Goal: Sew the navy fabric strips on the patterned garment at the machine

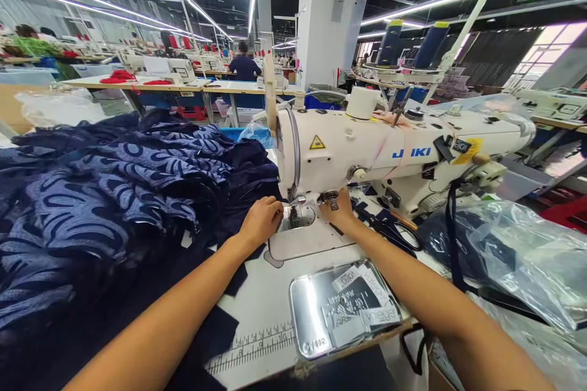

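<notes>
A white sewing machine (376, 146) with blue lettering stands in front of me. My left hand (262, 220) rests on the bed just left of the presser foot (295, 215), its fingers curled in and closed; whatever they grip is hidden. Dark navy fabric (243, 189) lies right behind and beside that hand, part of a large heap with a light blue pattern (77, 214). To the right of the foot, my right hand (340, 211) reaches in under the machine head. Its fingers are mostly hidden there, so I cannot tell what they touch.
A metal tray (300, 317) holding printed labels (380, 316) sits at the table's front, beside a ruler strip (257, 347). Black scissors (397, 233) lie right of my right hand. Clear plastic bags (513, 256) fill the right side. Thread cones (430, 46) stand behind the machine.
</notes>
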{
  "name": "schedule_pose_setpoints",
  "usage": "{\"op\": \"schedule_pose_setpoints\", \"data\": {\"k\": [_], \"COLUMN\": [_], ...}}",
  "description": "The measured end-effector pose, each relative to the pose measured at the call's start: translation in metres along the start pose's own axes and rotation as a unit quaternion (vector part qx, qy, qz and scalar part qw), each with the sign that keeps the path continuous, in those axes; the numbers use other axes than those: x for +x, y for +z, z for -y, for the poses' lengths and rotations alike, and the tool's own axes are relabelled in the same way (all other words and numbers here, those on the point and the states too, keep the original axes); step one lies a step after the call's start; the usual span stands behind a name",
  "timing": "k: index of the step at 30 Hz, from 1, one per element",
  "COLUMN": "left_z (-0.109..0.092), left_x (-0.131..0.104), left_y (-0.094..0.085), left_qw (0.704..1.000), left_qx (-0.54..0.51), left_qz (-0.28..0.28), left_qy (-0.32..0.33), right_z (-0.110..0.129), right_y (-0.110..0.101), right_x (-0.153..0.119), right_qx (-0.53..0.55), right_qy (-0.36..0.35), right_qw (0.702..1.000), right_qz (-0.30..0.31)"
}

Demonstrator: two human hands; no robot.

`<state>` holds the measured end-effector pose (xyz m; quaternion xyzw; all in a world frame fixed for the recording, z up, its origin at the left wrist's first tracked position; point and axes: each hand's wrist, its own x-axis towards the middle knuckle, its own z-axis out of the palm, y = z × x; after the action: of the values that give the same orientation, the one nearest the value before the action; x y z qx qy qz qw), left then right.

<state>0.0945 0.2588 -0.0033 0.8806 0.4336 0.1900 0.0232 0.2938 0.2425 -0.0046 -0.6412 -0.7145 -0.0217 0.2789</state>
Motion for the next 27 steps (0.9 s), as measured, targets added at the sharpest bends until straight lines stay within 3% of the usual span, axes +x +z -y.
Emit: {"op": "schedule_pose_setpoints", "data": {"k": [3, 8, 27], "left_z": [0.001, 0.001, -0.003], "left_x": [0.001, 0.003, -0.001], "left_y": [0.000, 0.000, -0.003], "left_qw": [1.000, 1.000, 0.999], "left_qx": [0.005, 0.016, 0.015], "left_qz": [-0.005, -0.016, -0.007], "left_qy": [-0.007, -0.017, -0.047], "right_z": [0.001, 0.006, -0.001], "right_y": [-0.010, -0.017, 0.000], "right_x": [0.000, -0.003, -0.005], "right_qx": [-0.039, -0.088, -0.096], "right_qy": [0.029, 0.011, -0.026], "right_qw": [0.999, 0.995, 0.995], "right_qz": [0.006, 0.043, 0.019]}}
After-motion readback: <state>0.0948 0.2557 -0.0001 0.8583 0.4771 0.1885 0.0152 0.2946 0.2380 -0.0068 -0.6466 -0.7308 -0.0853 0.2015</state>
